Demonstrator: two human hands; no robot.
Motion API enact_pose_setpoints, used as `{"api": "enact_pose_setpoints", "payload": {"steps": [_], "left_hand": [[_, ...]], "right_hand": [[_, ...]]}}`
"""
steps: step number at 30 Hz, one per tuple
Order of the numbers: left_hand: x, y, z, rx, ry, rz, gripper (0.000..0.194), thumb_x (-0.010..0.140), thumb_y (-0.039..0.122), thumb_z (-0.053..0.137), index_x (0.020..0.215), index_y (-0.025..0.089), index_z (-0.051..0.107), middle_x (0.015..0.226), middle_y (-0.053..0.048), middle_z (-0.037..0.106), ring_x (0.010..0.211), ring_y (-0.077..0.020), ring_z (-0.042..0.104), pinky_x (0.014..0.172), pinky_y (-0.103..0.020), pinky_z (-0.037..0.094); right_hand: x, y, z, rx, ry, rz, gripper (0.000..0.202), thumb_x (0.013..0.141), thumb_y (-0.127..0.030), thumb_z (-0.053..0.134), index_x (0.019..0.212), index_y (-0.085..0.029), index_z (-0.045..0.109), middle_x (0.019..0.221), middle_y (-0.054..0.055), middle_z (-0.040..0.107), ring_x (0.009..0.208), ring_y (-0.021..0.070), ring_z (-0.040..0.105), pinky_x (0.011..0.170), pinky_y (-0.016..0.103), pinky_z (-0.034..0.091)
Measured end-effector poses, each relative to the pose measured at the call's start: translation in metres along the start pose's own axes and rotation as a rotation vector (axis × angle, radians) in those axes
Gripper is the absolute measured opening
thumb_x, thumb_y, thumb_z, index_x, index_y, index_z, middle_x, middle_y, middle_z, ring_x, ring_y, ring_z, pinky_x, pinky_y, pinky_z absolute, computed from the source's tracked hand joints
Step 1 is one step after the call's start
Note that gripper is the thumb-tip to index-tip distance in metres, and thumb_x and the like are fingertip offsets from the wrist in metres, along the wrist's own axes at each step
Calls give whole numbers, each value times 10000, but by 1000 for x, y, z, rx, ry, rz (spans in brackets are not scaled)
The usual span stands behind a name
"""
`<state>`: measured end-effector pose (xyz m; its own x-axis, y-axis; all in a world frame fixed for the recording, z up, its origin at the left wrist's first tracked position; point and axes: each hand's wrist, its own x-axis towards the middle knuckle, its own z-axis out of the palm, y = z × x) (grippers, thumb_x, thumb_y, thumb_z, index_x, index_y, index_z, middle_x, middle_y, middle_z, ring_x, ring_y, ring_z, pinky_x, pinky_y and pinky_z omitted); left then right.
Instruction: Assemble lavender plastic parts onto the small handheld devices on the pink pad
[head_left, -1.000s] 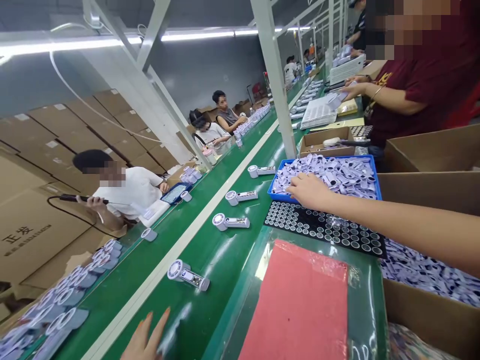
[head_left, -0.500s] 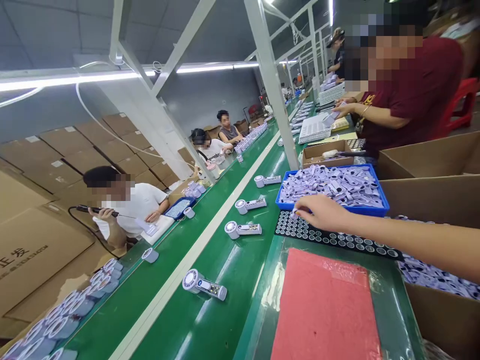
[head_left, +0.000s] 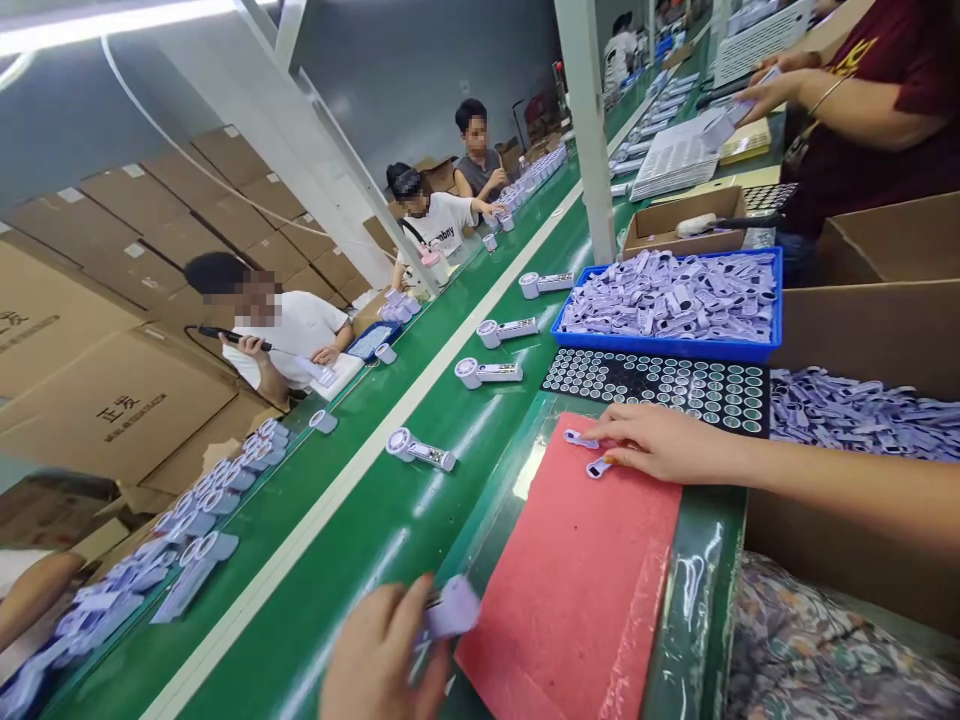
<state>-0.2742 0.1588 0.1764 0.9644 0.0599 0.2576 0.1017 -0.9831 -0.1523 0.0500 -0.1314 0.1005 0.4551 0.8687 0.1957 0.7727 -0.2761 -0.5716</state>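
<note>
My left hand (head_left: 390, 650), blurred at the bottom of the view, grips a lavender device (head_left: 452, 607) at the left edge of the red sheet (head_left: 570, 580). Over the sheet's top end reaches my right hand (head_left: 649, 440), its fingertips on two small lavender pieces, an upper one (head_left: 580, 439) and a lower one (head_left: 598, 467). Behind that hand lies a black mat with round rings (head_left: 637, 376). Beyond it, the blue tray (head_left: 705, 351) holds a heap of small lavender pieces.
Several lavender fan devices lie on the green conveyor (head_left: 337, 560), one of them nearest (head_left: 420, 450). A metal post (head_left: 586, 130) rises behind them. Cardboard boxes (head_left: 862, 320) stand at the right. Other people work along both sides.
My left hand has come into view with a device. My right hand has moved from the ring mat onto the red sheet with two small pieces. The view has tilted downward.
</note>
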Motion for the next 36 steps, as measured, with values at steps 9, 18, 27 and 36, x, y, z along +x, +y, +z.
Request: {"api": "enact_pose_setpoints", "payload": {"steps": [9,18,27,36], "left_hand": [[93,135,32,-74,92,203,374,792,364,816,1045,174,617,1198,-131,588,1198,-350,512,983,-512,444],[75,124,33,-257,0,4,352,806,419,806,1061,250,631,1050,-45,622,1075,-289,530,947,-502,403],[71,116,43,-741,62,45,243,927,334,680,1120,197,624,1097,-76,623,1030,-226,553,910,-384,447],[76,113,43,-730,8,16,127,933,206,660,1046,227,716,988,-38,624,946,-188,551,853,-340,438]], "right_hand": [[-17,2,12,-196,95,-54,219,1001,-315,489,1045,-200,670,1032,87,642,955,257,609,814,395,433],[-28,-61,4,245,-28,47,325,1029,-377,338,1132,-284,631,983,-3,712,853,205,658,725,337,450],[-20,-116,34,-70,-132,64,194,1019,-252,406,975,-186,583,814,47,680,722,256,649,583,352,344],[-29,-101,44,294,9,72,184,990,-337,492,890,-224,598,989,32,622,917,222,596,773,367,441]]}}
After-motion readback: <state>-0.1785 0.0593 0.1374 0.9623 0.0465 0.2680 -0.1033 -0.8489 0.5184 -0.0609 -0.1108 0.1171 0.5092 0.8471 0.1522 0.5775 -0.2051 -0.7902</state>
